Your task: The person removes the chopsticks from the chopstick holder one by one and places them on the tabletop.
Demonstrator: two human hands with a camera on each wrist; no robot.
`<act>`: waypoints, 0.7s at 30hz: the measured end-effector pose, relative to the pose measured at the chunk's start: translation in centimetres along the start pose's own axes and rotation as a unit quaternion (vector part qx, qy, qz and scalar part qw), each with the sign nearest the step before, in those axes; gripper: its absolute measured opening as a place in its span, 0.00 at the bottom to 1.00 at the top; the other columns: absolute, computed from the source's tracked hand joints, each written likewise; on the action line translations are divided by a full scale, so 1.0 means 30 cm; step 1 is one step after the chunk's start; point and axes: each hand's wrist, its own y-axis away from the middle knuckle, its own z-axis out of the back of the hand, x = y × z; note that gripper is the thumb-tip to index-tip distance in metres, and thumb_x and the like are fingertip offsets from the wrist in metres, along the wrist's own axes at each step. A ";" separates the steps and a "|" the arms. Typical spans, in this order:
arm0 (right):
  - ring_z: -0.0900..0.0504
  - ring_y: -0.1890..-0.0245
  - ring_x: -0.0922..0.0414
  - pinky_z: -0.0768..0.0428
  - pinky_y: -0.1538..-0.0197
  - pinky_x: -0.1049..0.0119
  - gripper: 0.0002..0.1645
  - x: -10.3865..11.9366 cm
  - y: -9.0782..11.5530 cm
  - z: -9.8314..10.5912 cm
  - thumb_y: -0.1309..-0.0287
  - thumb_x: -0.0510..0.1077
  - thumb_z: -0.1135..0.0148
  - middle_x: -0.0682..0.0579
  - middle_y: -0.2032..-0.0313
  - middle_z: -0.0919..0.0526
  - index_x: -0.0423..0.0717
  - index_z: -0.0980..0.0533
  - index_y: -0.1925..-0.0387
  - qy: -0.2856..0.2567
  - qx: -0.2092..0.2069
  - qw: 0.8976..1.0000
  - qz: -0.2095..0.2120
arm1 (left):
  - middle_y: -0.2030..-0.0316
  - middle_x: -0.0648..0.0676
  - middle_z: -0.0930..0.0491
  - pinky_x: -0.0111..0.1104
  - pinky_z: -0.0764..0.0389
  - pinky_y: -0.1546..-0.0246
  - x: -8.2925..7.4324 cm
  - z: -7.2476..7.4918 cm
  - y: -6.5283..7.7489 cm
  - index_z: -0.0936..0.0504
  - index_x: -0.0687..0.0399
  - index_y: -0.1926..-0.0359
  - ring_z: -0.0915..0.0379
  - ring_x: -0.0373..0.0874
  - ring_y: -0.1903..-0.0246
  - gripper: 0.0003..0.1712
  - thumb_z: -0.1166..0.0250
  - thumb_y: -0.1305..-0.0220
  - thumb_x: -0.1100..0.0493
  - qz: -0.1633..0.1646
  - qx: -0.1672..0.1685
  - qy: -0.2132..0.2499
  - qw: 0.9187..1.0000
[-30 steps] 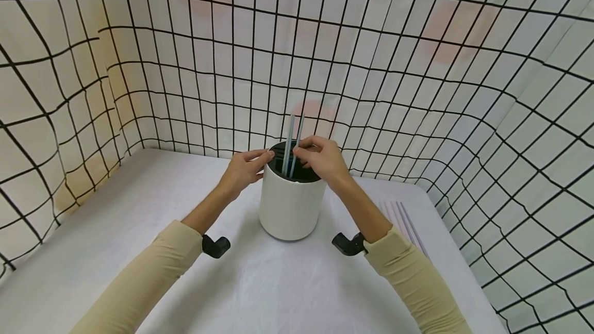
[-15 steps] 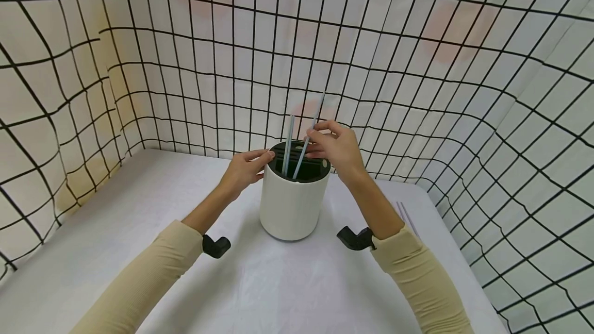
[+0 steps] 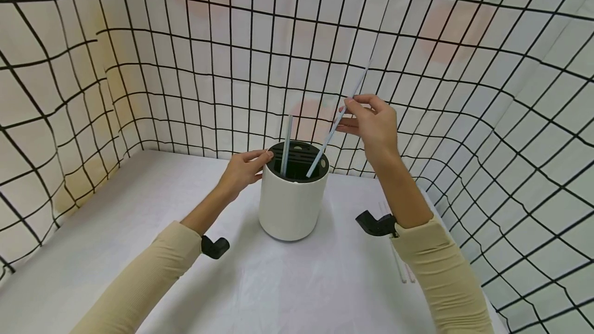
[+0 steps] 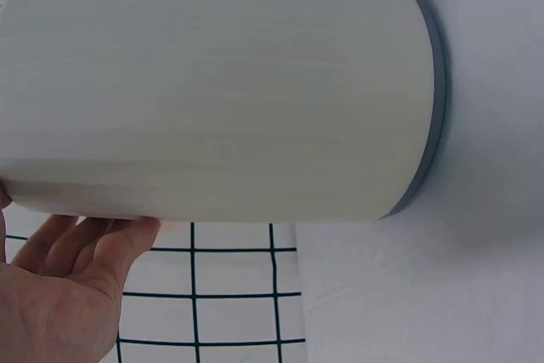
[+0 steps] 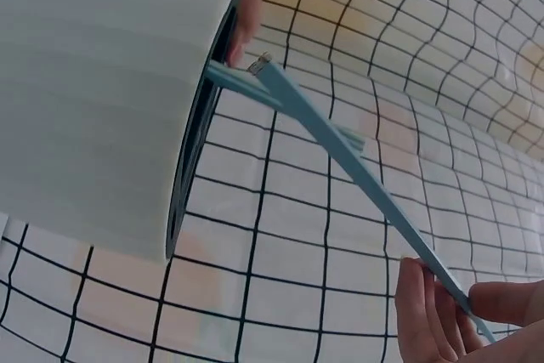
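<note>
A white cylindrical holder (image 3: 292, 210) with a black slotted top stands upright. My left hand (image 3: 246, 166) grips its left rim, thumb at the top edge; in the left wrist view the fingers (image 4: 123, 244) lie against the white wall. My right hand (image 3: 373, 122), raised to the right of the holder, pinches a pale blue chopstick (image 3: 341, 115) between thumb and fingers. This chopstick slants, and the right wrist view shows its thick lower end outside the opening. Other pale blue chopsticks (image 3: 286, 148) lean in the holder's front opening.
More thin pale sticks (image 3: 398, 262) lie on the white table (image 3: 278, 293) at the right, partly hidden by my right forearm. A black wire grid (image 3: 223, 55) encloses the table at the back and both sides.
My right hand has moved up and to the right, drawing one chopstick out of the holder and tilting it rightward. My left hand has stayed at the rim.
</note>
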 end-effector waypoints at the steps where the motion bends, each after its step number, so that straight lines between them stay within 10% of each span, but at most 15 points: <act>1: 0.10 0.71 0.54 0.09 0.58 0.60 0.12 0.001 -0.002 0.009 0.32 0.43 0.35 0.47 0.65 0.14 0.38 0.23 0.53 -0.002 -0.003 1.000 -0.001 | 0.32 0.54 0.25 0.42 0.20 0.36 0.000 0.001 0.000 0.23 0.53 0.33 0.29 0.50 0.32 0.30 0.36 0.28 0.44 0.001 -0.001 0.001 1.000; 21: 0.10 0.68 0.59 0.09 0.60 0.65 0.17 -0.226 0.014 0.275 0.31 0.45 0.35 0.54 0.64 0.11 0.39 0.23 0.47 0.078 -0.028 0.988 -0.127 | 0.32 0.55 0.25 0.43 0.20 0.36 0.002 0.000 -0.001 0.24 0.54 0.32 0.29 0.51 0.32 0.31 0.36 0.29 0.43 -0.003 0.001 -0.002 1.000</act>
